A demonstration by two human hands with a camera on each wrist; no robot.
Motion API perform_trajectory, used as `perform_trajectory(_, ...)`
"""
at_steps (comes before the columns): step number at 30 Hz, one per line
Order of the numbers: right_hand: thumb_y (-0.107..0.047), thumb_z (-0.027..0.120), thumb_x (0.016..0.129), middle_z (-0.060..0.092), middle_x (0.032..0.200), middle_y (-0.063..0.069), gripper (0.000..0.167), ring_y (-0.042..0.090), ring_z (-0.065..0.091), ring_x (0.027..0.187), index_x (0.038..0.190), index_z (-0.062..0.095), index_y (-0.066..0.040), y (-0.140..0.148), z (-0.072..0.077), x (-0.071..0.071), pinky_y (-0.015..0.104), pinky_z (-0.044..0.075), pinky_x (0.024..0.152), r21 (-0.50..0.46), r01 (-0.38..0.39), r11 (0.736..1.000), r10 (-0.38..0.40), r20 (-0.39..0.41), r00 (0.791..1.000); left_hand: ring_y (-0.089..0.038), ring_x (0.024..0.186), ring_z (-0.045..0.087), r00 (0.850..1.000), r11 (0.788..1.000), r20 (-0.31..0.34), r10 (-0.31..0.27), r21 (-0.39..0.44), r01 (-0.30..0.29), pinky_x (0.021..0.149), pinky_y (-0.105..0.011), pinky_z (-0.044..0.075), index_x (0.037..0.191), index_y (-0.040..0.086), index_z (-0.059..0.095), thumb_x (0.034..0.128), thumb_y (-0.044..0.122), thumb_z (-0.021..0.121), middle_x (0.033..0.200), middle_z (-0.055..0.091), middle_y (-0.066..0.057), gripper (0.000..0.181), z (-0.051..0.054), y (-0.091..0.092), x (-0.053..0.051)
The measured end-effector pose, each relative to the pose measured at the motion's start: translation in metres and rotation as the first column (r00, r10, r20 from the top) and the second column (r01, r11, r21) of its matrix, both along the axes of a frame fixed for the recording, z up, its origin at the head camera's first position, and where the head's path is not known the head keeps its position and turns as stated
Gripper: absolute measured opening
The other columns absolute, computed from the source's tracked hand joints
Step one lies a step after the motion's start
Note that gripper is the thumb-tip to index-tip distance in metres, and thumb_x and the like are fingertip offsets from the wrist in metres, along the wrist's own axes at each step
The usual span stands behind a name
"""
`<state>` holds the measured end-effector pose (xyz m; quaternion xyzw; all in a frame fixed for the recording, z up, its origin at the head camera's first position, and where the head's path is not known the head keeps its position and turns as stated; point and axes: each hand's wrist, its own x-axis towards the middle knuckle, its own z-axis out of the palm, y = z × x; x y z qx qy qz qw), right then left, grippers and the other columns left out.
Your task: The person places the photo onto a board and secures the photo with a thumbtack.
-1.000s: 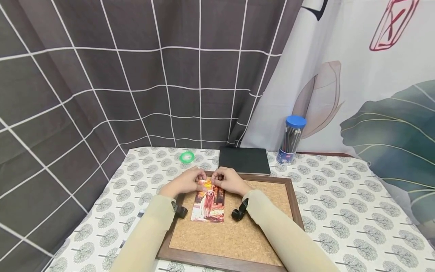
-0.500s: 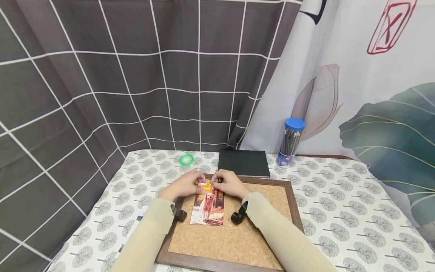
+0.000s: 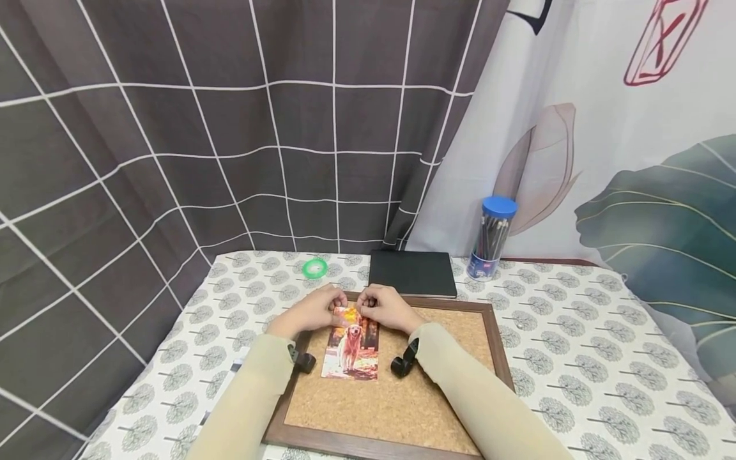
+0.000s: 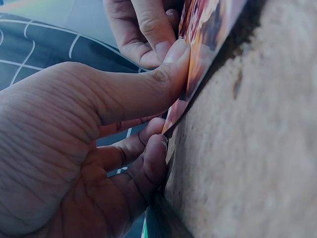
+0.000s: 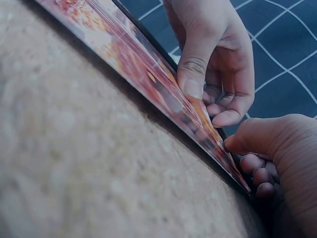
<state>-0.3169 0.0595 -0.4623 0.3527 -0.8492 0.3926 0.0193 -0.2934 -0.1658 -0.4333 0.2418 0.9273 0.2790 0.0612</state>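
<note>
Hands (image 3: 313, 311) (image 3: 391, 308) pinch photo (image 3: 351, 351) by top edge near frame (image 3: 497, 342)

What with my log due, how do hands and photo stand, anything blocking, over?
Left hand and right hand pinching top end of the dog photo. Photo over the corkboard, left of its middle. Nothing seen blocking; green ring beyond the board.

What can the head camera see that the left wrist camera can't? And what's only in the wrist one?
Only the head view: the blue-lidded tube, cream sleeves and red mark.

Only the left wrist view: fine skin creases on the left grip, seen close up.

Both: the photo pinched by the left and right grip, the cork board and the dark checked curtain.
</note>
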Motion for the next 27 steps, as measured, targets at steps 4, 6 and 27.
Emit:
perform_trajectory(4, -0.010, 0.073, 0.087, 0.059, 0.083, -0.005, 0.005, 0.007, 0.054, 0.075, 0.091, 0.071, -0.010, -0.0010, 0.0007, 0.0016, 0.024, 0.048, 0.068, 0.001, 0.004, 1.000, -0.004, 0.011, 1.000, -0.015, 0.087, 0.052, 1.000, 1.000, -0.001, 0.002, 0.007, -0.002, 0.084, -0.036, 0.048, 0.100, 0.014, 0.063, 0.0753, 0.027, 0.087, 0.095, 0.054, 0.001, 0.037, -0.0006, -0.0002, 0.0017)
perform_trajectory(6, -0.010, 0.072, 0.088, 0.059, 0.083, -0.005, 0.004, 0.007, 0.054, 0.075, 0.092, 0.071, -0.010, -0.0014, 0.0011, 0.0029, 0.024, 0.047, 0.068, 0.013, 0.005, 1.000, -0.005, 0.020, 1.000, -0.015, 0.087, 0.052, 1.000, 1.000, 0.006, -0.002, 0.005, 0.002, 0.083, -0.035, 0.048, 0.101, 0.014, 0.063, 0.0753, 0.028, 0.087, 0.095, 0.054, 0.001, 0.038, -0.0009, -0.0004, 0.0027)
perform_trajectory(27, -0.016, 0.073, 0.091, 0.060, 0.082, -0.006, 0.007, 0.008, 0.055, 0.075, 0.088, 0.071, -0.010, -0.0022, 0.0033, 0.0000, 0.025, 0.048, 0.069, 0.060, 0.031, 0.998, -0.032, 0.022, 0.999, -0.014, 0.086, 0.052, 1.000, 1.000, 0.004, 0.000, -0.008, 0.000, 0.083, -0.036, 0.048, 0.101, 0.015, 0.063, 0.0763, 0.028, 0.087, 0.096, 0.054, 0.002, 0.037, 0.0018, 0.0003, 0.0017)
